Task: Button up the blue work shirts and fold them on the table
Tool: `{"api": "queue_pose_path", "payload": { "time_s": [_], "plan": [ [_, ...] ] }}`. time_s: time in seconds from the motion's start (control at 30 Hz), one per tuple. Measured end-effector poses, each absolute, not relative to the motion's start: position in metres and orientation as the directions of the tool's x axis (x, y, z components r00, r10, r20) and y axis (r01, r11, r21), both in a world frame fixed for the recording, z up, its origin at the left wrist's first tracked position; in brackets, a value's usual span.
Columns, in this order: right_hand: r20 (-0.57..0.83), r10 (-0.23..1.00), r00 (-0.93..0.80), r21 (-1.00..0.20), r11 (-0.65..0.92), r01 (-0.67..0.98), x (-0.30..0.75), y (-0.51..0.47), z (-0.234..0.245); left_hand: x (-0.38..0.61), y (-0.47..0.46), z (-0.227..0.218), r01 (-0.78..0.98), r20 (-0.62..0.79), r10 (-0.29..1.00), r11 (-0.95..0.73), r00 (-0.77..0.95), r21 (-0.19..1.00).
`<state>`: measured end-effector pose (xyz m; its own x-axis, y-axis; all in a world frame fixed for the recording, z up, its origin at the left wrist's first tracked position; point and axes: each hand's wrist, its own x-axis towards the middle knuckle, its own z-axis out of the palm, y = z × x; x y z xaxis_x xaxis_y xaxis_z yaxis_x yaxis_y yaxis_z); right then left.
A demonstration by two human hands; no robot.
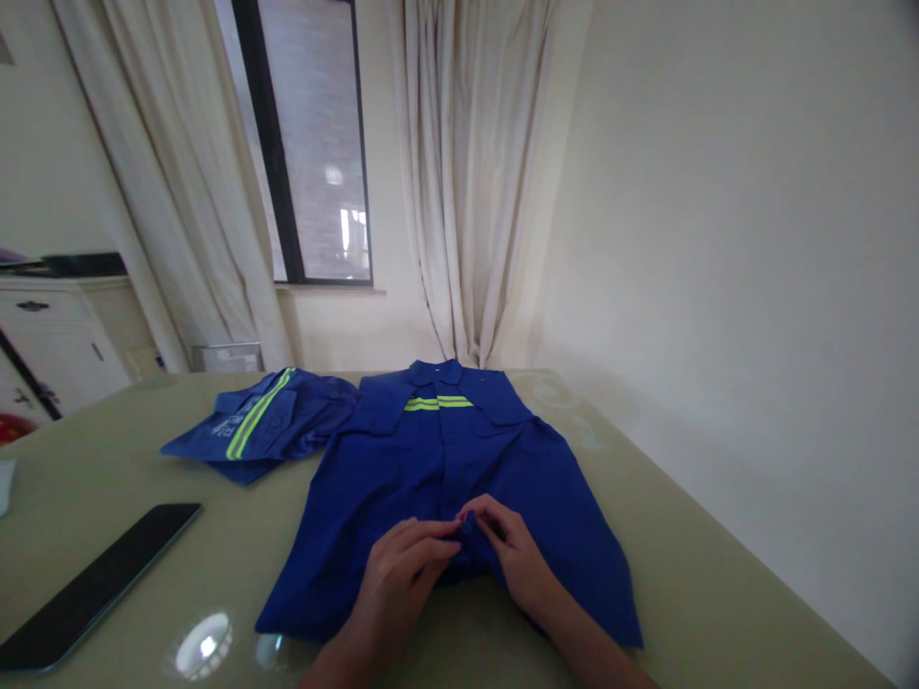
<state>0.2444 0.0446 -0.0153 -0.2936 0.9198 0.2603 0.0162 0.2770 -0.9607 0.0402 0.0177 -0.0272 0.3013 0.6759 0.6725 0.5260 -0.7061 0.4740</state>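
A blue work shirt (402, 478) with yellow-green and grey reflective stripes lies spread front up on the table, its collar at the far end and its sleeves folded in over the chest. My left hand (409, 565) and my right hand (506, 541) meet at the front placket near the bottom hem. Both pinch the blue cloth between thumb and fingers and lift it a little off the table. Whatever small part lies between the fingertips, such as a button, is too small to make out.
Left of the shirt lies a second, folded blue garment (265, 421) with a reflective stripe. A dark flat tablet-like slab (93, 588) rests at the near left. The greenish table (689, 574) runs along a white wall on the right. Curtains (474, 172) and a window stand behind.
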Motion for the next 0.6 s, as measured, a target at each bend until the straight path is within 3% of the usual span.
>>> {"api": "queue_pose_path", "payload": {
  "time_s": [0.1, 0.23, 0.33, 0.4, 0.5, 0.6],
  "plan": [
    [0.194, 0.968, -0.156, -0.980, 0.184, -0.082, 0.256, 0.059, -0.023, 0.042, 0.015, -0.021, 0.487, 0.594, 0.720, -0.688, 0.360, 0.539],
    [0.175, 0.984, -0.042, -0.974, 0.166, -0.155, 0.278, 0.081, -0.027, 0.044, 0.010, -0.013, 0.490, 0.309, 0.849, -0.506, 0.428, 0.710],
    [0.192, 0.965, -0.182, -0.973, 0.162, -0.165, 0.285, 0.088, -0.025, 0.047, 0.011, -0.013, 0.480, 0.035, 0.900, -0.265, 0.435, 0.836],
    [0.204, 0.914, -0.351, -0.976, 0.161, -0.147, 0.283, 0.086, -0.022, 0.048, 0.013, -0.014, 0.508, -0.057, 0.912, -0.173, 0.406, 0.844],
    [0.132, 0.876, -0.463, -0.990, 0.099, -0.096, 0.272, 0.074, -0.019, 0.048, 0.016, -0.016, 0.603, 0.105, 0.942, -0.287, 0.318, 0.745],
    [0.069, 0.915, -0.397, -0.997, 0.076, 0.001, 0.259, 0.059, -0.017, 0.045, 0.018, -0.020, 0.711, 0.310, 0.912, -0.406, 0.270, 0.574]
  ]
}}
